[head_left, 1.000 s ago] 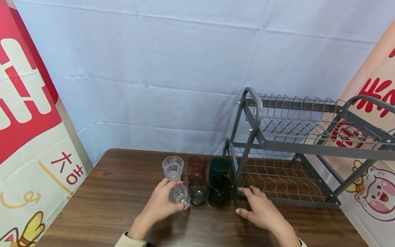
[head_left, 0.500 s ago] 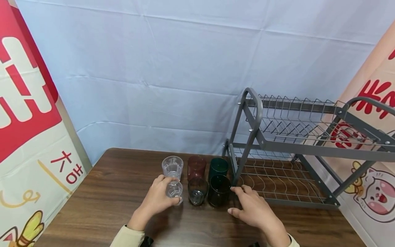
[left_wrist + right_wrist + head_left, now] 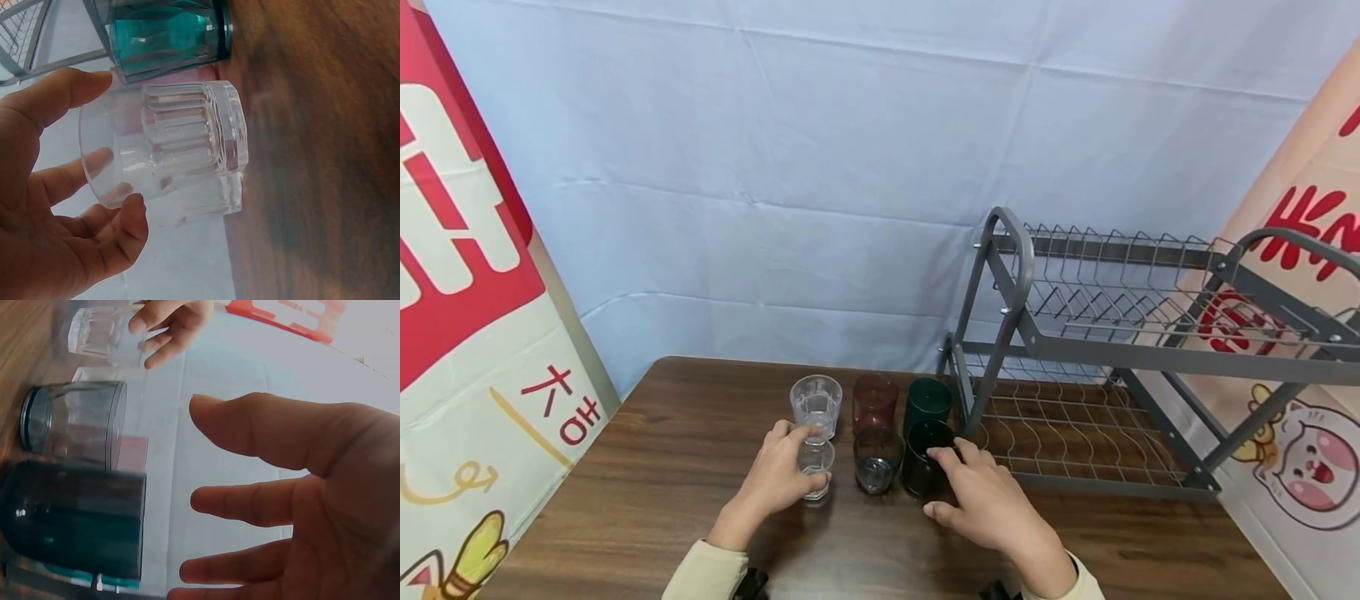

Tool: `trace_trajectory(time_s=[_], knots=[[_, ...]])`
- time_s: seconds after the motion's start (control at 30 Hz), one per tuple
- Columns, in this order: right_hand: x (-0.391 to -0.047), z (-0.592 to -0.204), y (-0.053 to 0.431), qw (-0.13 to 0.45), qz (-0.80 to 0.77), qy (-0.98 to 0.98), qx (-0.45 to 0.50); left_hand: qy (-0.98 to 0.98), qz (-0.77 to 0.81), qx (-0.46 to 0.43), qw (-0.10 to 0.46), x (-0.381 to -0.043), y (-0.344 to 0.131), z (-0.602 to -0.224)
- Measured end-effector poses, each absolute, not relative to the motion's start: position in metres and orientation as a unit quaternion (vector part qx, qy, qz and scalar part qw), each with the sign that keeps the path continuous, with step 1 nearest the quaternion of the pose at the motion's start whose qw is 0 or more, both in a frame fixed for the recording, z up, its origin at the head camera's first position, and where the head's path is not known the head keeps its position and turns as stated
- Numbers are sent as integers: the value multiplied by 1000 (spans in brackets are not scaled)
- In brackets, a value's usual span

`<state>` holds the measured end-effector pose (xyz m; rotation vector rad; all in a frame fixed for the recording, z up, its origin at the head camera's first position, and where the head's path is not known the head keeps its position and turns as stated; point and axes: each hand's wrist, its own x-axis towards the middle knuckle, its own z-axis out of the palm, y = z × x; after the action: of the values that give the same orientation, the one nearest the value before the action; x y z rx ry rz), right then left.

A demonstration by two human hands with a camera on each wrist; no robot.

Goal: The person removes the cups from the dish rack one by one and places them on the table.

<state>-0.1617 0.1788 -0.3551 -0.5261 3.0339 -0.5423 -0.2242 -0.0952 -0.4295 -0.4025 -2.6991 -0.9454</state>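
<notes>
My left hand (image 3: 775, 473) holds a clear glass (image 3: 181, 131) near its rim, thumb on one side and fingers on the other. The glass stands upright at the front left of a small group, just before another clear glass (image 3: 816, 400). My right hand (image 3: 988, 500) hovers beside the dark glass (image 3: 922, 473) at the front right, its fingers spread and nothing in them. In the right wrist view a gap shows between those fingers and the dark glass. A smoky grey glass (image 3: 877, 471) stands between the two hands. Behind are a red glass (image 3: 875, 398) and a green glass (image 3: 928, 397).
A grey two-tier metal dish rack (image 3: 1120, 350) stands right of the glasses, its left leg close to the green and dark ones. The brown wooden table (image 3: 685, 433) ends at the pale cloth backdrop (image 3: 760, 208). Printed banners hang at both sides.
My left hand has moved left with the clear glass, from beside the smoky grey glass to in front of the other clear one. My right hand has moved left from the rack toward the dark glass.
</notes>
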Motion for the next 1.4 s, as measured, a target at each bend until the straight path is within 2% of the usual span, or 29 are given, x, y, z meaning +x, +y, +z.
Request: trace_trajectory(time_s=[0.53, 0.77, 0.97, 1.2, 1.4], knots=[[-161, -363, 168, 42, -194, 961, -194, -921, -335, -144, 139, -222, -103, -447], [-163, -363, 166, 26, -192, 962, -192, -918, -332, -148, 158, -223, -105, -446], [-162, -364, 167, 19, -195, 963, -186, -922, -330, -145, 143, -221, -105, -444], [-151, -370, 179, -66, -189, 961, -193, -923, -328, -130, 152, -204, -107, -438], [-145, -383, 188, -176, -164, 947, -216, -921, -296, -139, 213, -188, -117, -429]])
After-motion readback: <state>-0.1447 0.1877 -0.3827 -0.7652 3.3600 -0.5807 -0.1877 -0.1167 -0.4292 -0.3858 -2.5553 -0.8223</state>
